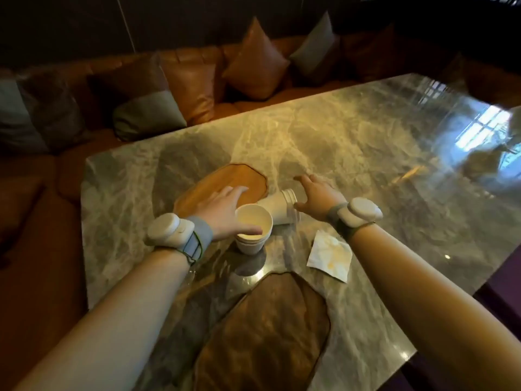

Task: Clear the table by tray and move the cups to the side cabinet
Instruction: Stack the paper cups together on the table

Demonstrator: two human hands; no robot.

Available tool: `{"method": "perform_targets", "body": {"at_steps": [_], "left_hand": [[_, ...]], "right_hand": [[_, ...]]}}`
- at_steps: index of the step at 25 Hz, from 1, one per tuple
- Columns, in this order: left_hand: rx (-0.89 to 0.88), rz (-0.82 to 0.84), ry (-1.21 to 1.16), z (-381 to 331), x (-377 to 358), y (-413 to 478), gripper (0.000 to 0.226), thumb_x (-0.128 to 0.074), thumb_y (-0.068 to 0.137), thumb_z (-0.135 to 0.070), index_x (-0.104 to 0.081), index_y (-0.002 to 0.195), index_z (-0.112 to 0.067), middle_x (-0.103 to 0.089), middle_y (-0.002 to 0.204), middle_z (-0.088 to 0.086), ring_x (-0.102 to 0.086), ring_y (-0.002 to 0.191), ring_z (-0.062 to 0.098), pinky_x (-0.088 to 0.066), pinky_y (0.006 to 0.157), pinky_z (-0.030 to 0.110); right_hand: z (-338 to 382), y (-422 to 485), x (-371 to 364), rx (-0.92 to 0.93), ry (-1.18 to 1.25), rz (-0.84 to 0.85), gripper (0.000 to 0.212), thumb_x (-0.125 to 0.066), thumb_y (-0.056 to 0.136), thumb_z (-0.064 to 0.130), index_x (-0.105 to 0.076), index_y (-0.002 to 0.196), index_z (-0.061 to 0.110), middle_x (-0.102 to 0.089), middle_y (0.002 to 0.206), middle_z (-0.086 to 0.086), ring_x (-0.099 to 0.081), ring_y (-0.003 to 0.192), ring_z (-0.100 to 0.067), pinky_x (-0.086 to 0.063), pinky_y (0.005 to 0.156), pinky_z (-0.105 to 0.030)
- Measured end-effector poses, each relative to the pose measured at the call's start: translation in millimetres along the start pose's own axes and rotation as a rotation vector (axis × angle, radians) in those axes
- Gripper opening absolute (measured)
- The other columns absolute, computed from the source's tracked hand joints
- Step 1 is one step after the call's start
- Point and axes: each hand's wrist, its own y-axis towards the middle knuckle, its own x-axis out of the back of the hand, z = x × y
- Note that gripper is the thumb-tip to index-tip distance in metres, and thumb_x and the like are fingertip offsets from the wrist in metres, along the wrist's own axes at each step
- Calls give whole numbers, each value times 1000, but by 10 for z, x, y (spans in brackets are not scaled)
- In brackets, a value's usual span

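Observation:
A stack of white paper cups [253,230] stands upright on the marble table [366,153]. My left hand [225,210] is wrapped around its far side, thumb on the rim. A second stack of white cups [277,206] lies on its side just behind, mouth pointing right. My right hand [315,197] hovers over that stack's mouth end with fingers spread, holding nothing. A wooden tray [214,187] with a wavy edge lies beyond the cups, partly under my left hand.
A stained white napkin [329,256] lies right of the cups. A dark wooden tray [265,334] sits at the near table edge. A brown leather sofa [197,80] with cushions runs along the far and left sides.

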Motion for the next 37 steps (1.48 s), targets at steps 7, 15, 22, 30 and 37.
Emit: {"method": "perform_targets", "body": {"at_steps": [7,15,22,30,37], "left_hand": [[-42,3,-136,95,-570,198,113,-80,63,-46,-13,149,-19,-14,156,1,-24,142,24,-28,116,41],[-41,-149,-363,182,-765,244,105,-85,61,-30,-23,145,-17,-31,149,4,-33,135,20,-28,107,25],[43,-239,-745,151,-855,236,113,-90,50,-7,-23,140,-15,-42,133,0,-42,123,17,-35,102,22],[88,-240,-920,146,-899,205,119,-85,56,2,-9,146,-18,-40,144,8,-38,122,8,-36,95,13],[89,-192,-986,99,-883,179,122,-79,58,14,-5,148,-21,-31,147,10,-36,128,14,-42,94,17]], "right_hand": [[-74,264,-581,-264,420,77,56,-60,87,30,-38,131,3,-51,133,-20,-50,119,-34,-42,92,-38],[-55,245,-800,-256,744,-77,14,-53,90,9,-49,101,2,-59,93,-12,-53,91,-32,-43,76,-25],[260,-197,-327,198,616,-521,7,-52,87,2,-46,84,0,-48,74,-11,-41,70,-20,-29,60,-18],[573,-380,-166,644,-42,-394,17,-68,75,-2,-61,89,3,-68,80,-11,-62,76,-32,-54,65,-37],[545,-403,-404,555,-186,-54,26,-53,88,13,-50,114,13,-62,109,-4,-51,104,-28,-40,93,-42]]}}
